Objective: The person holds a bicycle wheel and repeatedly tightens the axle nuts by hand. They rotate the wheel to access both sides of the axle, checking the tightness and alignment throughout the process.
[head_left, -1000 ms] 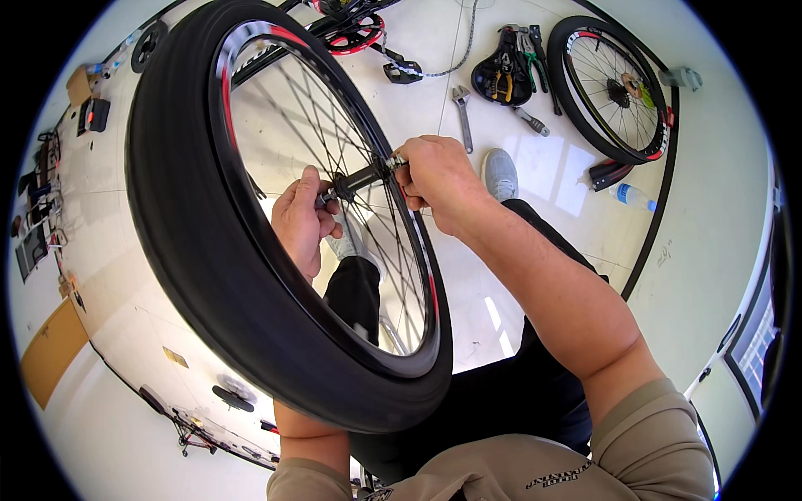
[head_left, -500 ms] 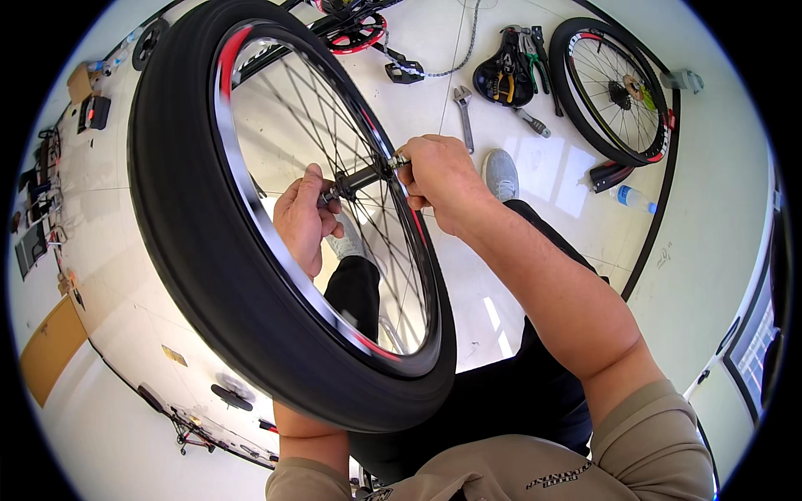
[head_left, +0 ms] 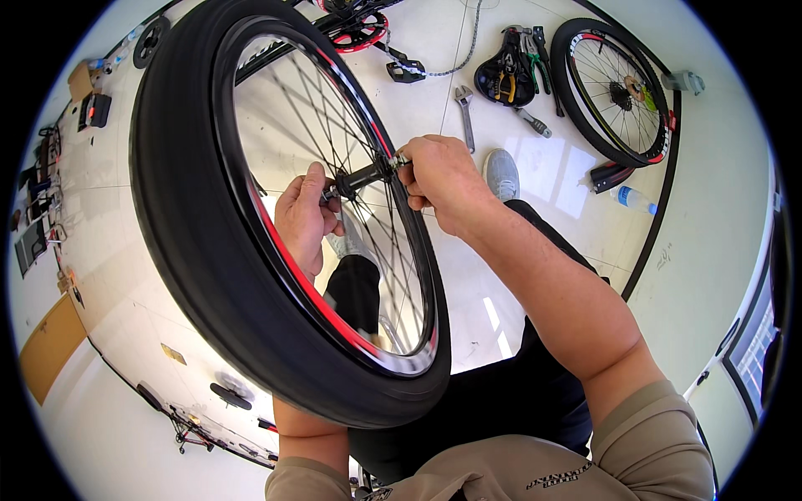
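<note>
At the hub (head_left: 361,177), both hands are closed on the axle ends: right hand (head_left: 439,179) pinches the near end with fingertips, where a small silver nut or cap seems to sit, too small to be sure; left hand (head_left: 302,219) reaches through behind the spokes (head_left: 334,125) and wraps the far end. Wheel (head_left: 276,209) stands upright over the person's lap, tyre (head_left: 192,250) toward the camera, held up only by those 2 grips, nothing else seen bracing it. Risks as I judge them: fingertip pinch is weak, so the small part could slip off and roll across the glossy floor (head_left: 535,250); if either hand lets go, the wheel could tip or drop onto the legs; left fingers sit among spokes, so any spin of the rim could nip them; turning 1 end without the other held firm would just spin the axle. Farther out on the floor: wrench (head_left: 464,104), saddle (head_left: 499,73) with pliers beside it, 2nd wheel (head_left: 614,88), bottle (head_left: 632,199), red chainring (head_left: 361,35) with pedal and chain. Versus 1 s ago: grips and hub position unchanged, wheel tilted very slightly, rim's red stripe reads a little differently, floor items unmoved.
</note>
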Tool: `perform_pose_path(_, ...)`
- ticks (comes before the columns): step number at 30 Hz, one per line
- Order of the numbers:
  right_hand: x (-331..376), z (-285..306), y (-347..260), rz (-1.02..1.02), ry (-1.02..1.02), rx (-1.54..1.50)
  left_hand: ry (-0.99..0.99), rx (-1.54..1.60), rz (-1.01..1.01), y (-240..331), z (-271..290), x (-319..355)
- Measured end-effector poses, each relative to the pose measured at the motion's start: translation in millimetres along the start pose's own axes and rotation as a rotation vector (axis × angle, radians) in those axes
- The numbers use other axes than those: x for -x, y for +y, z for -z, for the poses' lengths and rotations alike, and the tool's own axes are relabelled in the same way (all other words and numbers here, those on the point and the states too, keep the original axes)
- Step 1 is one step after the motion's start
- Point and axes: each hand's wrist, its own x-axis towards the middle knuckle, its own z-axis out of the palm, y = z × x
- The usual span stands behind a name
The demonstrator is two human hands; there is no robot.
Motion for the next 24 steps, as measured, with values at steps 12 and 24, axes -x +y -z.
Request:
perform_pose_path(12, 2.5, -1.0, 1.0, 0.058, -0.004, -0.045, 0.006, 0.004, 0.021, 3.2, -0.7, 2.5)
perform_pose_path(24, 2.4, 0.7, -1.4, 0.064, -0.014, -0.027, 0.056, 0.01, 0.02, 4.1, -3.5, 3.9)
